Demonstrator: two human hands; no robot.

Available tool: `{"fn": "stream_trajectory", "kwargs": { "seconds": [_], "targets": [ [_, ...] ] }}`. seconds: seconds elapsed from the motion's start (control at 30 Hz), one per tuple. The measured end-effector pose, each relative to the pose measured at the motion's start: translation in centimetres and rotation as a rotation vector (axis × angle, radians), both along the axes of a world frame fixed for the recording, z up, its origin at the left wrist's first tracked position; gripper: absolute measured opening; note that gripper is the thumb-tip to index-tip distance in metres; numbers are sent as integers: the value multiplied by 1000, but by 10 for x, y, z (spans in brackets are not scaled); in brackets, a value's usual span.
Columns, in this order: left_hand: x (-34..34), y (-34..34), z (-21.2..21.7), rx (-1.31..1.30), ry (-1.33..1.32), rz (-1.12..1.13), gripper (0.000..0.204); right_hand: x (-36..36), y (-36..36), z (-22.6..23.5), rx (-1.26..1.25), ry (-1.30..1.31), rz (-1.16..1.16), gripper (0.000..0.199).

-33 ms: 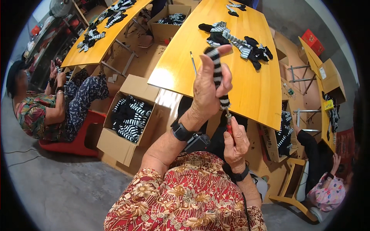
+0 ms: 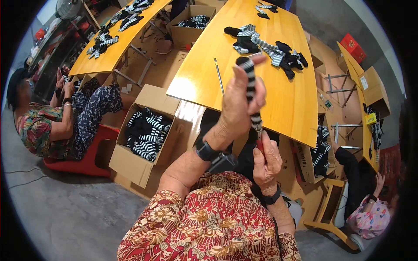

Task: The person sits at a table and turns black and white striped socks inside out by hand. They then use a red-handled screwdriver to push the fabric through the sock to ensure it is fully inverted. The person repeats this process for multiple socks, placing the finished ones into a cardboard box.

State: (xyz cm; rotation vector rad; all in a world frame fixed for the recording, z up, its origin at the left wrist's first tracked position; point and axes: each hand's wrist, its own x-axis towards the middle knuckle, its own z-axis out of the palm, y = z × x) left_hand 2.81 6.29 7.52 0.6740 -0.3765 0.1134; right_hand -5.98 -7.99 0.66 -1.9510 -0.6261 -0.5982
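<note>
My left hand (image 2: 239,98) is closed around a narrow black-and-white striped knitted tube (image 2: 251,78), its thumb and forefinger sticking up beside the upper end. Motion blurs the fingers a little. Below, my right hand (image 2: 266,161) grips a red-handled tool (image 2: 260,141) with a short metal shaft. The shaft's tip meets the bottom end of the striped tube; whether it goes inside is too small to tell. Both hands are above the near edge of the yellow table (image 2: 196,74). A pencil-like stick (image 2: 218,75) lies on the table, left of my left hand.
Striped and black knitted pieces (image 2: 272,52) lie farther up the table. Open cardboard boxes of such pieces stand at left (image 2: 117,158) and right (image 2: 307,163). One person (image 2: 48,126) sits at left on a red chair (image 2: 82,158); another (image 2: 370,213) is at lower right.
My left hand has shifted slightly to the right and turned, carrying the upper end of the striped tube right and a little down. My right hand and the tool have hardly moved.
</note>
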Motion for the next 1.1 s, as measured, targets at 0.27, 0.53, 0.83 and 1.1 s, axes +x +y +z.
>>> {"fn": "stream_trajectory", "kwargs": {
  "seconds": [0.27, 0.53, 0.83, 1.1],
  "targets": [
    [-14, 3, 7, 61, 24, 44, 71, 4, 6, 7, 12, -30, 42, 43],
    [17, 41, 6, -295, 139, 192, 46, -1, -5, 1, -105, -15, 88, 44],
    [14, 30, -1, -125, 40, 89, 61, 11, 12, -5, -31, -27, 78, 43],
    [14, 22, -8, 92, -2, 255, 63, 5, 16, -2, 24, 51, 73, 44]
  ]
}}
